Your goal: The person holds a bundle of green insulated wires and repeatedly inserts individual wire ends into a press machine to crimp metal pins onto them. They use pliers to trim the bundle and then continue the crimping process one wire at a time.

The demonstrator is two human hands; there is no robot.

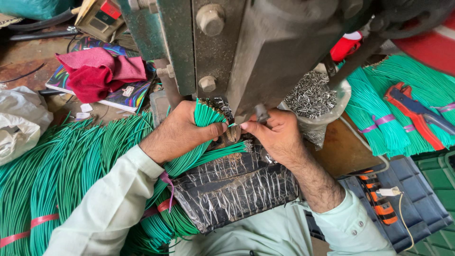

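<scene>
Left hand (177,130) fisted, right hand (275,135) in pinch grip, fingertips near.

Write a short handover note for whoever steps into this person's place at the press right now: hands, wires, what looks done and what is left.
Left hand: shut around a bundle of green wires, ends pointing at the press.
Right hand: pinching a single green wire under the press head.
Nearby: bag of small metal pieces behind the right hand; tied green wire bundles with a red and blue hand tool on the right; loose green wires on the left.
Done: cannot tell how many wires in the bundle are finished.
Left: the held bundle and, it seems, the loose pile on the left.
</scene>
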